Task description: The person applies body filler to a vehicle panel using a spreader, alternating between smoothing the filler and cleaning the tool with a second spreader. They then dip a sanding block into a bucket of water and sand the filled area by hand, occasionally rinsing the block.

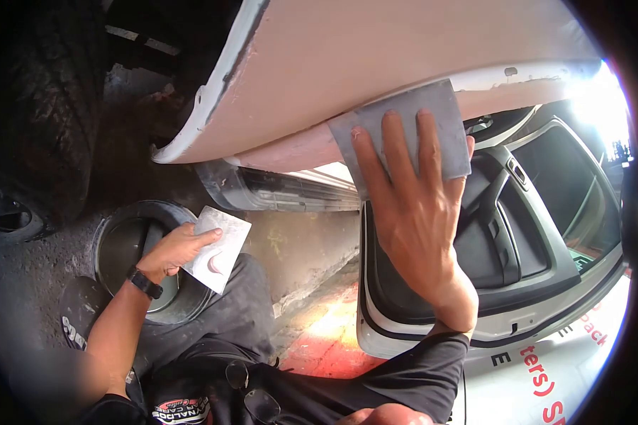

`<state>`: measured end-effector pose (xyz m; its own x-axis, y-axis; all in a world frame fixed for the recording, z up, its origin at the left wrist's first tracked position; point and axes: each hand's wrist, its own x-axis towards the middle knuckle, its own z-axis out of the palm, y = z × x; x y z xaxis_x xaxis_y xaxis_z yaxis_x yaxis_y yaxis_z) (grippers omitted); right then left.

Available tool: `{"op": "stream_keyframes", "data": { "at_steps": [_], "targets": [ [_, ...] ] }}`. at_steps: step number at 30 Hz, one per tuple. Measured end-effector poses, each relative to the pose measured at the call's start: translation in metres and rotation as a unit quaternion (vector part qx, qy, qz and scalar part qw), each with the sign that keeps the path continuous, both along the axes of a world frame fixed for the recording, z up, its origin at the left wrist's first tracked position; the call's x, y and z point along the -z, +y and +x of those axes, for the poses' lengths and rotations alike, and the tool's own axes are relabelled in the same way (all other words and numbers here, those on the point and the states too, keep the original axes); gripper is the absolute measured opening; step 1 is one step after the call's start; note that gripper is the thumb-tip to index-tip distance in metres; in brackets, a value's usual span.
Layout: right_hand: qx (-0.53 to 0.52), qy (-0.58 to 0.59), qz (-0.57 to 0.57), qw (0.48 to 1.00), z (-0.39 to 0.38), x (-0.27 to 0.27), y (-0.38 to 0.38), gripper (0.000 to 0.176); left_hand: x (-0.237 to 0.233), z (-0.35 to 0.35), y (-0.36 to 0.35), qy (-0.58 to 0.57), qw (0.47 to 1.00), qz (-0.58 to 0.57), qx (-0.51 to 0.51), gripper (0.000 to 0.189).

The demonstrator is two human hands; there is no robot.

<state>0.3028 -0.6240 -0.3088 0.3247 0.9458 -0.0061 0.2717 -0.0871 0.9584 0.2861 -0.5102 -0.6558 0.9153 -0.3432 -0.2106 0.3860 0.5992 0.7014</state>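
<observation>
Pinkish panel (390, 53) ahead of us, its long lower edge running left to right. Our right hand (415, 205), the nearer, lies flat on a grey sheet (450, 127) set against that edge, fingers spread; thumb hidden, so we cannot tell if it pinches. Our left hand (174, 251), well apart from it, grips a white pad (227, 255) between thumb and fingers, below the panel's left end. Car door (532, 244) below the panel's right end.

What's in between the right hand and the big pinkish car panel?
A grey sheet. In the head view, it lies under the outstretched fingers of the right hand, across the lower edge of the pinkish panel.
</observation>
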Motion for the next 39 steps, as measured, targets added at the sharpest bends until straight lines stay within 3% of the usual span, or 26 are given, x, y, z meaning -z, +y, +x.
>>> {"op": "stream_keyframes", "data": {
  "at_steps": [8, 11, 23, 25, 32, 37, 39],
  "targets": [
    [0.053, 0.005, 0.003, 0.999, -0.01, 0.001, -0.018, 0.04, 0.009, 0.003, -0.002, -0.007, 1.0, 0.003, 0.009, 0.045],
    [0.001, -0.015, 0.022, 1.0, -0.01, -0.007, -0.011, 0.04, 0.009, 0.003, -0.007, 0.018, 1.0, 0.015, -0.012, 0.046],
    [-0.036, -0.018, 0.004, 0.999, 0.005, -0.009, 0.016, 0.034, 0.013, 0.002, -0.011, -0.018, 1.0, -0.001, -0.009, 0.037],
    [0.014, -0.04, -0.006, 0.999, 0.0, -0.006, 0.021, 0.039, 0.016, 0.003, -0.011, -0.023, 0.999, 0.024, -0.012, 0.035],
    [0.059, -0.03, -0.006, 0.998, -0.007, -0.001, 0.013, 0.042, 0.009, 0.001, -0.009, -0.003, 1.0, 0.018, -0.014, 0.042],
    [0.03, -0.001, 0.013, 0.999, -0.014, -0.01, -0.012, 0.039, 0.002, -0.002, -0.002, 0.002, 0.999, 0.031, -0.014, 0.053],
    [0.038, 0.003, 0.022, 0.999, -0.017, -0.02, -0.013, 0.044, 0.008, 0.0, -0.005, 0.002, 0.996, 0.083, -0.008, 0.043]
  ]
}}
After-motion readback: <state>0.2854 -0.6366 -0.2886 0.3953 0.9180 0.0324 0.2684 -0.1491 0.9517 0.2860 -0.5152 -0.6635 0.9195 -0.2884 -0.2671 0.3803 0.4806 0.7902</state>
